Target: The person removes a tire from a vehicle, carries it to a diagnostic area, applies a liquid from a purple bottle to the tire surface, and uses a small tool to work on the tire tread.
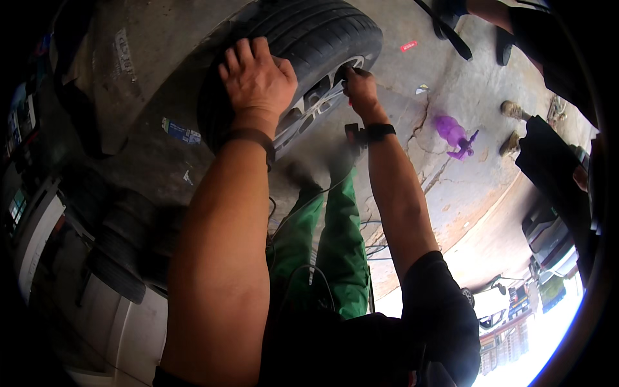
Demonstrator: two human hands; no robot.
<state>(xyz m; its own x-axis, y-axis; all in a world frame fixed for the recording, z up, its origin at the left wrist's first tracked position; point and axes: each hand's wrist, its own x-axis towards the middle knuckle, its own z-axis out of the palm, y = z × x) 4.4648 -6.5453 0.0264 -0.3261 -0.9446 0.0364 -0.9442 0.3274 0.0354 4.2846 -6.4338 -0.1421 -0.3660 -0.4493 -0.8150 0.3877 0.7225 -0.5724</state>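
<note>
A car wheel stands upright on the concrete floor before me, with a black rubber tyre (pixel 309 34) and a silver alloy rim (pixel 309 113). My left hand (pixel 258 80) lies flat on the tyre's tread, its fingers apart and nothing in its grasp. At the far side of the rim, my right hand (pixel 361 92) has its fingers bent in by the spokes. Something dark shows at those fingertips, but whether they hold it is unclear. A band is around each wrist, and the right one carries a small dark device (pixel 355 133).
A purple spray bottle (pixel 450 131) is on the cracked floor to the right. Other people's feet and legs (pixel 512 111) are beyond it. Several tyres (pixel 121 242) are stacked at left. Thin cable (pixel 309 198) crosses before my green trousers (pixel 346 242). Printed packaging (pixel 181 131) lies left of the wheel.
</note>
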